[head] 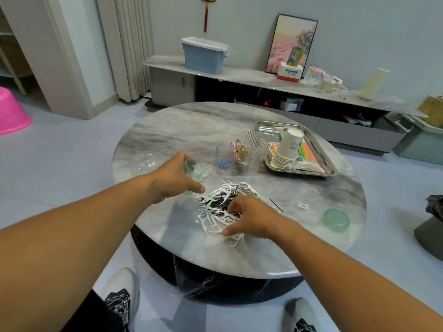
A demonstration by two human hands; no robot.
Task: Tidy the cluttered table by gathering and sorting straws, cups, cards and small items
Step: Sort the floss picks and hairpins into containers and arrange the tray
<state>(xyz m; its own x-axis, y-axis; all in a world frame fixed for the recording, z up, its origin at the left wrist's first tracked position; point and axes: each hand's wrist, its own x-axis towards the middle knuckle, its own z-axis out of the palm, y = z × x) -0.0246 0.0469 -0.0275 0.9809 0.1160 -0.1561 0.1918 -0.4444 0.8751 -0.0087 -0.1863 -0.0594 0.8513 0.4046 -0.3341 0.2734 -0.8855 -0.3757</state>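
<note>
Centrally, the round marble table point(182, 125) fills the frame; its steel tray point(332, 170) at centre right holds stacked paper cups point(286, 149) and bright straws point(308, 150). Below it, the left hand point(173, 177) grips a green container point(191, 170) of floss picks; the right hand's point(251, 218) curled fingers pinch into the floss pick pile point(221, 204).

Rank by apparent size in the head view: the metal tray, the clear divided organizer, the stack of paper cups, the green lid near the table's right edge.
1. metal tray
2. clear divided organizer
3. stack of paper cups
4. green lid

The lid lies nearer the camera, yet looks smallest.
</note>
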